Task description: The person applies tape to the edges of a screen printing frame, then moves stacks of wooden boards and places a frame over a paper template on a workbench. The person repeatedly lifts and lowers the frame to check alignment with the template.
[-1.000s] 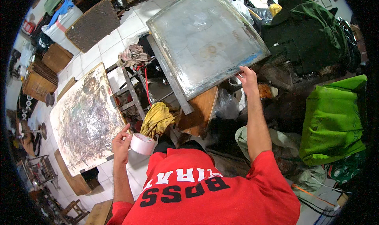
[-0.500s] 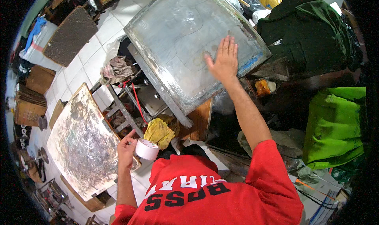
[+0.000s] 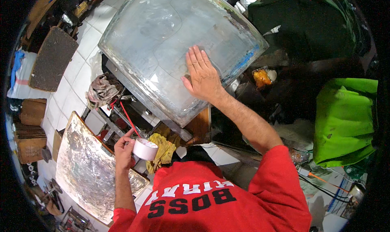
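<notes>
My right hand (image 3: 201,78) lies flat on a grey, square, smooth-topped panel (image 3: 134,28), fingers spread slightly and pointing away from me. Curved outlines show through or on the panel's surface, and its edges are worn, with a blue smear near the right corner. In my left hand (image 3: 124,148), held low at the left, is a roll of white tape (image 3: 146,149). The thumb and curled fingers grip its side while the index finger sticks out. A crumpled yellow cloth (image 3: 162,150) sits just beyond the tape roll.
A paint-stained board (image 3: 87,171) leans at the left, beside a metal frame with a red cord (image 3: 129,119). A rumpled rag (image 3: 102,89) hangs by the panel's left edge. Dark green fabric (image 3: 300,24) and a bright green cover (image 3: 345,122) are at the right.
My right hand has slid left and nearer across the panel, still flat. My left hand keeps hold of the tape roll, which has turned a little. The whole view has shifted.
</notes>
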A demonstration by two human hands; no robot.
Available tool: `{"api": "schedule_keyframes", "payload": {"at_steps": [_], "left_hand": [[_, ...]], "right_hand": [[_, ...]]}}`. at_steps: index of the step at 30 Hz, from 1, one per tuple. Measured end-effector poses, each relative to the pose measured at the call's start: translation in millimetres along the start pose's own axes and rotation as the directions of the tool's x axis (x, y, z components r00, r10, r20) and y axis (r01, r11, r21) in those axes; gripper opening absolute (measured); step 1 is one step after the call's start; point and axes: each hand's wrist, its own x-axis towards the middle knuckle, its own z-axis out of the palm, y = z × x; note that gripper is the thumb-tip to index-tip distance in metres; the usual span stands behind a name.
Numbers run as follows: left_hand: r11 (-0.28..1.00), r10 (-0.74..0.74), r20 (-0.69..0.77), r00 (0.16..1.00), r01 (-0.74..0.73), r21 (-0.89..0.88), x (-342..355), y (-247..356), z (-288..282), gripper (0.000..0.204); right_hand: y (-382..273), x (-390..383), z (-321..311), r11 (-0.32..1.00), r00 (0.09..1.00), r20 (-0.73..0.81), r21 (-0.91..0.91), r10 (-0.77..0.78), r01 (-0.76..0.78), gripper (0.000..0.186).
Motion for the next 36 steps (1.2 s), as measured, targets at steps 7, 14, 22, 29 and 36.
{"api": "schedule_keyframes", "payload": {"at_steps": [7, 14, 22, 29, 36], "left_hand": [[0.995, 0.003, 0.012, 1.000, -0.004, 0.097, -18, -4, 33, 0.008], [0.999, 0.012, 0.009, 1.000, -0.012, 0.047, -50, -11, 84, 0.007], [0.991, 0.133, -0.048, 0.990, -0.132, 0.014, -62, -2, 130, 0.007], [0.969, 0.061, -0.126, 0.990, -0.089, -0.229, -43, 6, 171, 0.010], [0.986, 0.152, 0.077, 0.985, -0.146, -0.082, 0, 48, 215, 0.009]], "right_hand": [[13, 1, -5, 0.994, 0.992, -0.079, -0.041, 0.094, -0.097, 0.082], [28, -7, 5, 0.999, 0.998, -0.043, -0.026, -0.039, 0.038, 0.079], [-23, -81, -2, 0.637, 0.999, -0.031, 0.770, 0.007, 0.019, 0.068], [-55, -163, -79, 0.182, 0.962, 0.118, 0.981, -0.246, -0.074, 0.073], [-35, -149, -127, 0.228, 0.978, 0.206, 0.953, -0.011, -0.198, 0.068]]}}
